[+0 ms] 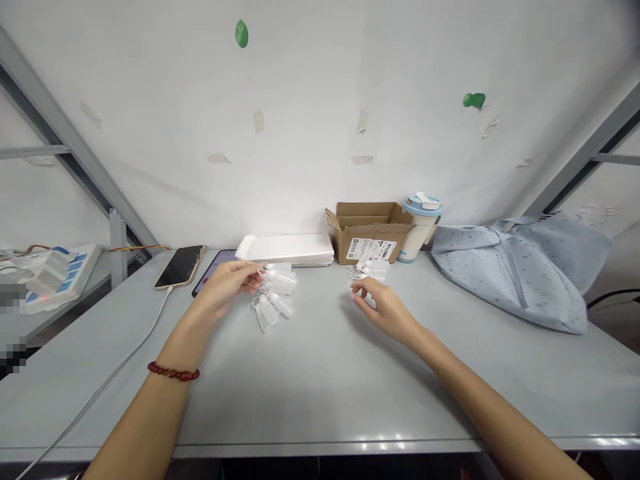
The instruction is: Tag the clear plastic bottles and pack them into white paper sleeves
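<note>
Tags (374, 268) at right lie just beyond the right hand (385, 308), the nearer one, long axes roughly left to right; its thumb and forefinger stand slightly apart. Left hand (226, 285) meets the left pile (281, 281) at its left edge; whether its fingers are clamped cannot be told.

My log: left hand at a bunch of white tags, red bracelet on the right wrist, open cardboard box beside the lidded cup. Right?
One slip: the head view shows the red bracelet on the left wrist. The left hand is at the bunch of white tags, and the open cardboard box stands beside the lidded cup.
</note>
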Demonstrator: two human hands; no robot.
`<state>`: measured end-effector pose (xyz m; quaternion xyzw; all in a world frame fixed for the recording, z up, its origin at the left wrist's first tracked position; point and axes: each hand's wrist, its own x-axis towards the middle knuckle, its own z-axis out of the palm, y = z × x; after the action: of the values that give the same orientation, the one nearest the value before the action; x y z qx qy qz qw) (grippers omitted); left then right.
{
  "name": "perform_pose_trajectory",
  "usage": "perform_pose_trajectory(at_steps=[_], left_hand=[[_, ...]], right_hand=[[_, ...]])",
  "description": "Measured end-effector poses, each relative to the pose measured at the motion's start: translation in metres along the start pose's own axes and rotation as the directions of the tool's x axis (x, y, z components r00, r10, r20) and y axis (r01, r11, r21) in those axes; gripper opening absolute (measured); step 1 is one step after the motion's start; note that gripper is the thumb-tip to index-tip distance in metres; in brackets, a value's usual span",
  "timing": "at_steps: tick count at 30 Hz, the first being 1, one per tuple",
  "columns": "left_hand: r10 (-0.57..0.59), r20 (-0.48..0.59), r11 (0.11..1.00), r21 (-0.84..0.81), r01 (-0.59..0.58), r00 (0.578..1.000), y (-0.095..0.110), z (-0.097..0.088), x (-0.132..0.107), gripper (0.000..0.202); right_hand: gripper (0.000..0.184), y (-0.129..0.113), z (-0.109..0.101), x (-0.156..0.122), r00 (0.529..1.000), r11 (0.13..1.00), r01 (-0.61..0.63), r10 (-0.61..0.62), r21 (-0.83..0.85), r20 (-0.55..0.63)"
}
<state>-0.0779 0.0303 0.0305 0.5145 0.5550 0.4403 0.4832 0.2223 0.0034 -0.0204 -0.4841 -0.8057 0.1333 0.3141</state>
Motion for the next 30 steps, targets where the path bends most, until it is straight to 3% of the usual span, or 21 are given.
perform_pose_trajectory(at_steps=[10,16,23,30], left_hand=[[-0.003,0.060,0.962,0.273,-0.013,0.998,0.004,-0.015,-0.002,0.024],[0.102,-0.066,0.823,0.566,-0.047,0.993,-0.011,-0.018,0.011,0.026],[0.107,0.024,0.821,0.561,-0.102,0.994,-0.013,-0.015,0.012,0.030],[0.129,-0.024,0.838,0.537,-0.096,0.991,-0.015,-0.015,0.013,0.028]], right_hand=[[0.018,0.020,-0.005,0.005,0.999,0.975,-0.034,0.024,-0.219,-0.048],[0.023,0.025,-0.005,0.005,0.989,0.906,-0.139,0.150,-0.400,-0.003],[0.024,0.021,-0.007,0.006,0.972,0.872,-0.183,0.230,-0.455,0.050],[0.024,0.021,-0.007,0.007,0.967,0.852,-0.185,0.247,-0.490,0.064]])
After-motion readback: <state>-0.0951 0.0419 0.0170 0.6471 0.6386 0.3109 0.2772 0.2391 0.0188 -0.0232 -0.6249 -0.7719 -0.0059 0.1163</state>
